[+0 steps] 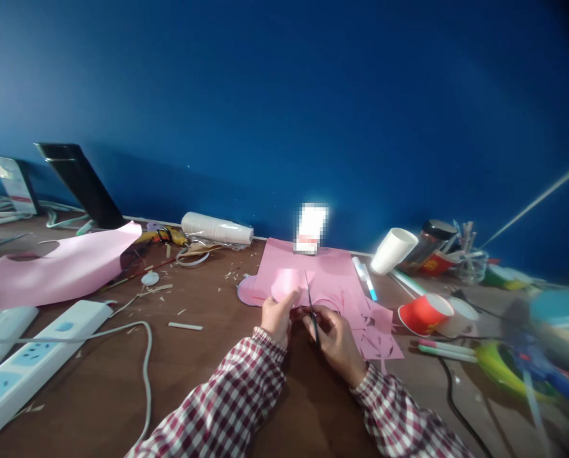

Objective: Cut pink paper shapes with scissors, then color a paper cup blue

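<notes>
The left hand (277, 318) has its grip closed on a small pink piece (286, 284) of paper, thumb laid over its lower part, probably to keep it firm and flat beside the blades. The right hand (335, 340) curls its grip around the handles of a pair of scissors (312, 310), blades pointing toward the far edge of the surface (208, 381), an angle that likely suits cutting away from the body; whether they bite into paper is too small to tell. Both hands work just short of a pink sheet (337, 264) that reaches to the far edge, its right side trailing cut strips (375, 327), perhaps left there to stay out of the way. A bright upright panel (312, 222), blurred out, stands at the far edge by the wall (284, 114), seemingly placed to face the worker. Two markers (365, 278) lie beside the sheet, seemingly within easy reach, while the power strip (41, 356) sits toward the surface's left edge, well apart from the scissors.
</notes>
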Tool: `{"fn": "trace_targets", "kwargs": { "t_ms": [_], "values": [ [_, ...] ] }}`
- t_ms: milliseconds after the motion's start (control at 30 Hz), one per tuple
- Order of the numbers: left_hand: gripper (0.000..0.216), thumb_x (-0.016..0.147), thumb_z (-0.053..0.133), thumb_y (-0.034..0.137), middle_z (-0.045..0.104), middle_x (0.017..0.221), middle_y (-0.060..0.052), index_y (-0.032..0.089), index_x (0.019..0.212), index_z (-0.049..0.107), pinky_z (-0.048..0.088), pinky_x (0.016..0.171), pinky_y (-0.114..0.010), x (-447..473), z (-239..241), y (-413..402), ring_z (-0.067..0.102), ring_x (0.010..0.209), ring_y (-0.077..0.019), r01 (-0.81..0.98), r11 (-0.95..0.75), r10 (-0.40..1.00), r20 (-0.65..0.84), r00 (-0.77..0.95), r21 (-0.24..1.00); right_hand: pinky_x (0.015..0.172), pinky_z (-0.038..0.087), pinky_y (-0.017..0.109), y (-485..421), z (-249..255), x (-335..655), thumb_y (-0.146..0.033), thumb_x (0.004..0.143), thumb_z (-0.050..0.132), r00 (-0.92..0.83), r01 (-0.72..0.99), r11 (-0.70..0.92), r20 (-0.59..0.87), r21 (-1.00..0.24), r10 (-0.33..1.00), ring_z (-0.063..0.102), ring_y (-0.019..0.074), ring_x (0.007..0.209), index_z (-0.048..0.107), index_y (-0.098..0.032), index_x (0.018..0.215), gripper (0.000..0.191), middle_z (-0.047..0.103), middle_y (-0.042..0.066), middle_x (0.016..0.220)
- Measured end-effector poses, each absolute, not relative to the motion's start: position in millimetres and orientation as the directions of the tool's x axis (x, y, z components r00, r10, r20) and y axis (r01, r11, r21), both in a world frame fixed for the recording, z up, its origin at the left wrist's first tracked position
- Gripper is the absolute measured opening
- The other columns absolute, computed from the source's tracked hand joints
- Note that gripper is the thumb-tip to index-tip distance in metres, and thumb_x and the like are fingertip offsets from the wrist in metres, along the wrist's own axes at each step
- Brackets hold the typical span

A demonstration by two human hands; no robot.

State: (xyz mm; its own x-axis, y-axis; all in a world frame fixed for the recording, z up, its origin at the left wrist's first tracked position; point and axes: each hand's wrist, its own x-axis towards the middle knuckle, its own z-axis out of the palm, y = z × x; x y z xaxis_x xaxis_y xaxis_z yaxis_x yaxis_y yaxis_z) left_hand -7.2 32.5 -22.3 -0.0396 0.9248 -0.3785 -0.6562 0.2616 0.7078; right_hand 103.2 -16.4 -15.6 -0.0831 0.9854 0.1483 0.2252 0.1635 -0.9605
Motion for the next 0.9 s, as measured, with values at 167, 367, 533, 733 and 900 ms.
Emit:
{"fn": "trace_targets", "kwargs": {
  "t_ms": [167, 367, 533, 733, 900],
  "values": [
    [0.034, 0.052, 0.080, 0.026, 0.058, 0.054, 0.000, 0.010, 0.073, 0.059, 0.044, 0.041, -0.022, -7.9, -22.0, 32.6, 0.055, 0.043, -0.0111, -0.643, 0.270, 0.929, -0.370, -0.022, 0.717, 0.051, 0.043, 0.023, -16.0, -18.6, 104.2, -0.030, 0.080, 0.062, -0.081, 0.227, 0.163, 0.148, -0.960, 0.986, 0.051, 0.0136, 0.055, 0.062, -0.016, 0.098, 0.023, 0.055, 0.000, 0.064],
    [0.035, 0.051, 0.080, 0.025, 0.058, 0.055, 0.000, 0.010, 0.074, 0.060, 0.047, 0.042, -0.024, -7.3, -21.7, 32.7, 0.056, 0.043, -0.0122, -0.647, 0.275, 0.927, -0.376, -0.019, 0.711, 0.049, 0.040, 0.022, -15.9, -17.2, 105.9, -0.030, 0.081, 0.062, -0.080, 0.255, 0.169, 0.153, -0.952, 0.985, 0.049, 0.0130, 0.055, 0.063, -0.015, 0.096, 0.021, 0.055, 0.000, 0.063],
    [0.035, 0.051, 0.080, 0.025, 0.060, 0.058, -0.001, 0.010, 0.076, 0.060, 0.049, 0.045, -0.026, -7.6, -21.2, 32.4, 0.058, 0.045, -0.0136, -0.655, 0.277, 0.925, -0.380, -0.017, 0.703, 0.049, 0.041, 0.023, -16.7, -15.6, 105.9, -0.035, 0.081, 0.061, -0.076, 0.275, 0.171, 0.156, -0.946, 0.985, 0.049, 0.0134, 0.055, 0.064, -0.015, 0.097, 0.025, 0.054, 0.000, 0.062],
    [0.032, 0.050, 0.080, 0.024, 0.056, 0.050, 0.001, 0.010, 0.068, 0.058, 0.047, 0.041, -0.026, -8.2, -18.6, 31.6, 0.054, 0.040, -0.0126, -0.663, 0.277, 0.922, -0.387, -0.021, 0.696, 0.049, 0.041, 0.023, -17.0, -17.0, 106.8, -0.040, 0.082, 0.059, -0.071, 0.315, 0.158, 0.142, -0.936, 0.987, 0.049, 0.0143, 0.055, 0.065, -0.015, 0.095, 0.029, 0.054, 0.001, 0.062],
    [0.033, 0.051, 0.080, 0.025, 0.058, 0.054, 0.001, 0.011, 0.072, 0.059, 0.046, 0.041, -0.025, -8.2, -18.6, 31.3, 0.056, 0.041, -0.0128, -0.681, 0.273, 0.921, -0.388, -0.018, 0.680, 0.050, 0.041, 0.024, -16.1, -18.5, 107.9, -0.040, 0.080, 0.061, -0.071, 0.336, 0.156, 0.141, -0.929, 0.988, 0.049, 0.0145, 0.055, 0.065, -0.015, 0.095, 0.029, 0.054, 0.001, 0.061]
  ]
}}
